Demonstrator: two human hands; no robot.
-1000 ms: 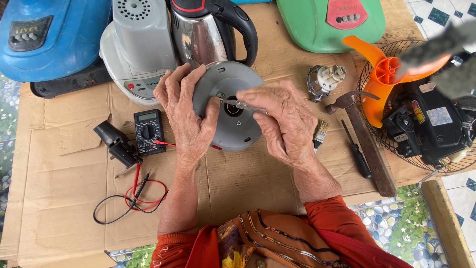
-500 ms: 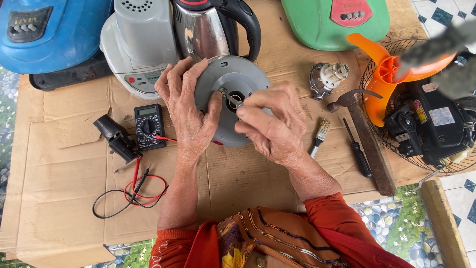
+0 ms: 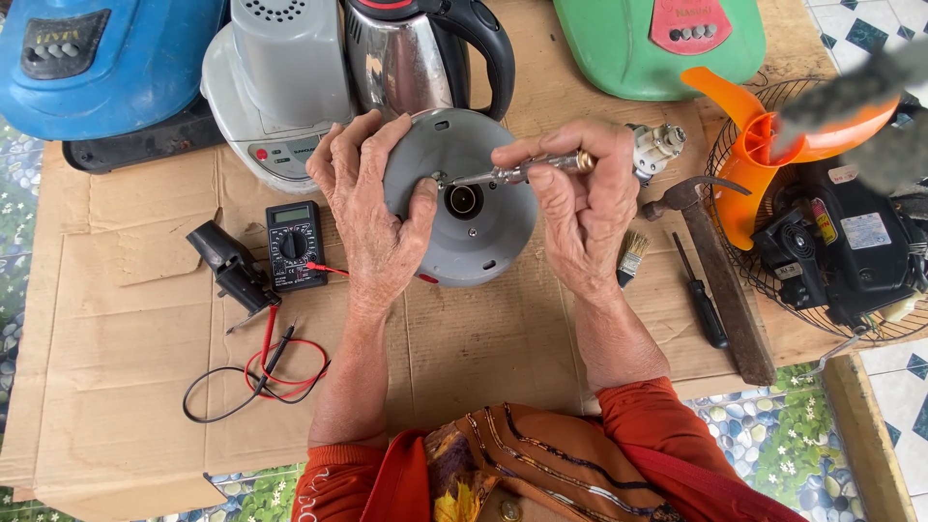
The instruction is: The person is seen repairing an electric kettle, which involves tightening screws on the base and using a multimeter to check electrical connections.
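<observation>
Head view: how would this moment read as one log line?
left hand: steadies grey round base | right hand: holds screwdriver, tip on base | multimeter beside

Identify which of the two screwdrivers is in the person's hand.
The slim clear-handled, metal-shafted screwdriver, held in the right hand; the black-handled screwdriver lies untouched on the brown cardboard.

I see a round grey kettle base [image 3: 474, 217] lying underside up on the cardboard, just in front of the steel kettle, with a dark ringed socket at its centre and small screw holes near the rim. A slim screwdriver [image 3: 517, 171] with a clear handle and brass end lies almost level across the base's upper half, its tip on a screw left of the socket.
</observation>
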